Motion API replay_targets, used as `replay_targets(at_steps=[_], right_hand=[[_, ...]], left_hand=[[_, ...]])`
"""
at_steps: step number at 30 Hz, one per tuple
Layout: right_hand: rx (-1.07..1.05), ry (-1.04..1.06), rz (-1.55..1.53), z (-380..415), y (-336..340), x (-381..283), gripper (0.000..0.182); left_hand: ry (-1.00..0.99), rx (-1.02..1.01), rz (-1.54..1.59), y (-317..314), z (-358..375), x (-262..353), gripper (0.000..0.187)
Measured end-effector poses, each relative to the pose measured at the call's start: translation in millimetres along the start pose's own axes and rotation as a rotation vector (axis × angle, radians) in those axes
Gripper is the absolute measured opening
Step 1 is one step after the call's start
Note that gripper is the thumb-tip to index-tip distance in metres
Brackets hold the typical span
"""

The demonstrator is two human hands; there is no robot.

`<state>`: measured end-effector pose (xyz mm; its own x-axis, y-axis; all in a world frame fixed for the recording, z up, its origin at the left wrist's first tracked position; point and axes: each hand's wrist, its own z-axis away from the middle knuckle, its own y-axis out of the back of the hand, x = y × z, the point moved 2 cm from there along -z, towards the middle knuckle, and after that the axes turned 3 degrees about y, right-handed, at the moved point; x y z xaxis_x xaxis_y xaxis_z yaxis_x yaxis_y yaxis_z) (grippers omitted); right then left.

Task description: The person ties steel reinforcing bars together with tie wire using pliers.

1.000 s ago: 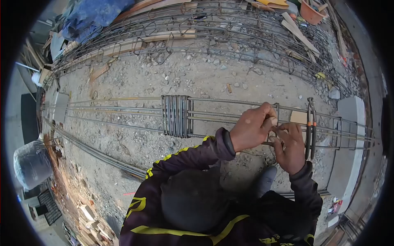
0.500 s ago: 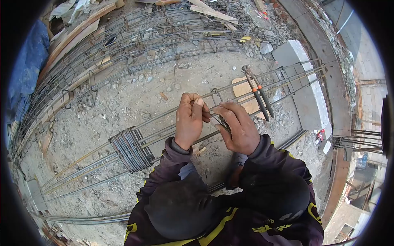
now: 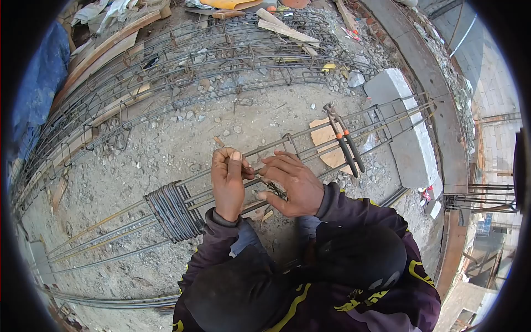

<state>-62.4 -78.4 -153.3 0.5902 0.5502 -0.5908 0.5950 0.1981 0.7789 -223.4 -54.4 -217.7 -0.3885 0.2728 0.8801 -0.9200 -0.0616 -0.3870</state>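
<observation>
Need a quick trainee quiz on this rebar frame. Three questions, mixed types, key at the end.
1. Multiple choice: what does the right hand hold?
A) a wooden plank
B) a bunch of thin dark strands
C) a hammer
2. True or false: the pliers with black handles and orange bands lie across the long grey steel bars, with neither hand on them.
3. Short answer: which hand is nearer the stacked grey rectangular steel loops around the bars?

Key
1. B
2. True
3. The left hand
</observation>
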Motion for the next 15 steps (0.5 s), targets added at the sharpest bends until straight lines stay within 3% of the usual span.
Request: replay_targets(at_steps=[3, 6, 9, 15], right_hand=[[0.121, 0.118, 0.017, -6.4, -1.1, -8.8, 0.031], [-0.023, -0.074, -0.021, -0.1, -11.3, 3.5, 0.03], [0.026, 0.006, 0.004, 6.7, -14.8, 1.2, 0.03], [-0.136, -0.065, 0.139, 18.6, -0.5, -0.2, 0.025]], left_hand=[[-0.113, 0.025, -0.126, -3.0, 2.3, 2.4, 0.013], [-0.169, 0.085, -0.06, -2.9, 3.7, 8.8, 0.014], [-0.161, 0.081, -0.069, -3.6, 1.7, 1.9, 0.014], [-0.196, -0.032, -0.104, -16.7, -2.4, 5.3, 0.014]])
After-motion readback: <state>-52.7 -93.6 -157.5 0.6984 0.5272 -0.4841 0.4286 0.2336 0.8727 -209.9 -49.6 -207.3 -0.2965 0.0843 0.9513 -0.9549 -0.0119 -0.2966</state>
